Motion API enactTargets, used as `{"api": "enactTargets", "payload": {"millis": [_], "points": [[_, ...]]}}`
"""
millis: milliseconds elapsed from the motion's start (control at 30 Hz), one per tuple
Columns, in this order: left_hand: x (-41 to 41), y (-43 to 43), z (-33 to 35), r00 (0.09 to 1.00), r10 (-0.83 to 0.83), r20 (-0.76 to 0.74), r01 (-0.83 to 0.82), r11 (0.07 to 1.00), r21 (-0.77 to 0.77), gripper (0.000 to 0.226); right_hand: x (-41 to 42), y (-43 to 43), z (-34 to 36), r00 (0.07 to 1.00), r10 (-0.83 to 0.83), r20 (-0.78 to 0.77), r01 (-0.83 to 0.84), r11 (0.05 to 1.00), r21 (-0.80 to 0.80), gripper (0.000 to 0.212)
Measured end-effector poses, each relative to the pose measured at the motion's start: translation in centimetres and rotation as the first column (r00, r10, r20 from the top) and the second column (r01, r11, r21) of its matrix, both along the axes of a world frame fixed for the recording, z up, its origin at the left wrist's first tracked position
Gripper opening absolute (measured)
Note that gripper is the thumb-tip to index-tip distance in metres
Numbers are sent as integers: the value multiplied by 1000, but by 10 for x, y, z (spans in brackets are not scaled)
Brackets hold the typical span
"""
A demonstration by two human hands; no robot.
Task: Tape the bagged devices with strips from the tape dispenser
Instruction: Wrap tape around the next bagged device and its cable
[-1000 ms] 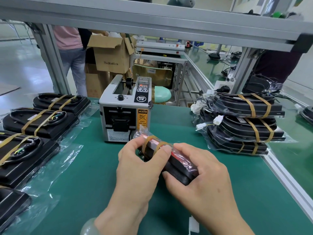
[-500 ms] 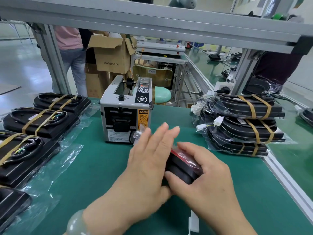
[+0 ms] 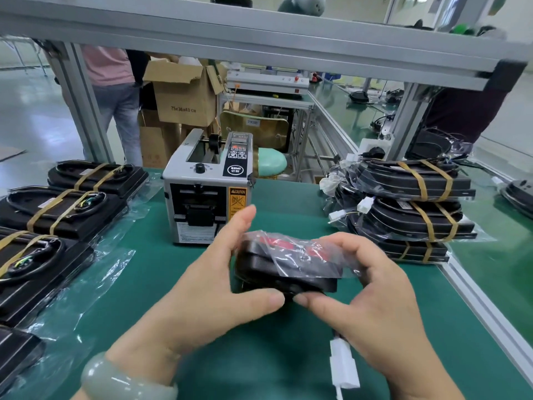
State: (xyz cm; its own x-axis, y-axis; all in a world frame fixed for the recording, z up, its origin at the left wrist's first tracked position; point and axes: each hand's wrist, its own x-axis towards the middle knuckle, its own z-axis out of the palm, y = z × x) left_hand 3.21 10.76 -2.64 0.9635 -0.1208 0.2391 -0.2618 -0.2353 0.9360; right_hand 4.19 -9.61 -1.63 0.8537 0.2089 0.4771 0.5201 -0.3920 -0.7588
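Observation:
A black device in a clear plastic bag point(image 3: 285, 267), with red print on top, is lifted above the green mat between both hands. My left hand point(image 3: 213, 287) grips its left end, thumb under the near edge and fingers along the far side. My right hand point(image 3: 372, 287) holds the right end, fingers curled over the top and thumb beneath. A white connector point(image 3: 344, 368) on a wire hangs below my right hand. The grey tape dispenser point(image 3: 206, 192) stands just behind the device; I see no strip at its mouth.
Taped bagged devices lie in a row at the left point(image 3: 57, 209), and a stack of them sits at the right point(image 3: 403, 209). An aluminium frame post point(image 3: 83, 105) and rail point(image 3: 487, 307) border the mat. A person stands behind by cardboard boxes point(image 3: 181, 93).
The device was pressed down under my flat left hand; now both hands have lifted and turned it so its long side faces me, with the bag's red print upward.

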Motion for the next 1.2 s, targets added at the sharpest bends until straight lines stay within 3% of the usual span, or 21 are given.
{"api": "enactTargets", "payload": {"millis": [67, 133, 233, 367, 433, 500, 567, 667, 733, 833, 900, 1033, 1200], "points": [[0, 4, 12, 993, -91, 81, 89, 996, 31, 83, 1, 0, 0, 1000, -25, 5, 25, 1000, 8, 58], [1, 1, 24, 986, -44, 161, 36, 998, 53, 53, 1, 1, 0, 1000, -27, 3, 27, 1000, 6, 59], [6, -10, 33, 989, 96, 112, -75, 980, -184, 20, 0, 4, -1, 1000, -13, 16, 13, 1000, -8, 66], [16, -31, 33, 923, 382, -41, -376, 878, -296, 26, -1, 7, -7, 997, 65, 38, -66, 997, 38, 85], [22, -36, 34, 893, 434, -116, -447, 831, -332, 15, -1, 9, -9, 992, 110, 61, -111, 994, 21, 97], [27, -40, 36, 887, 414, -203, -461, 800, -385, 13, 0, 10, -10, 984, 136, 119, -135, 991, -23, 95], [28, -39, 36, 901, 358, -244, -431, 798, -421, 21, 2, 9, -11, 966, 148, 214, -132, 987, -86, 74], [27, -35, 34, 935, 254, -248, -349, 787, -509, 6, 4, 9, -10, 962, 103, 253, -90, 994, -62, 60], [30, -26, 29, 893, 281, -352, -442, 702, -558, 10, 4, 10, -10, 964, 30, 264, -20, 999, -42, 62], [37, -6, 22, 757, 355, -549, -641, 568, -516, 9, 3, 13, -12, 965, -136, 225, 141, 990, -7, 72], [42, 4, 20, 705, 371, -605, -698, 517, -495, 10, 4, 12, -16, 957, -210, 200, 216, 976, -10, 79], [53, 17, 22, 654, 360, -665, -740, 486, -465, 18, 6, 8, -19, 943, -271, 194, 280, 960, -19, 77], [67, 24, 24, 635, 311, -707, -734, 528, -428, 22, 7, 8, -18, 940, -250, 231, 262, 965, -23, 72]]}}
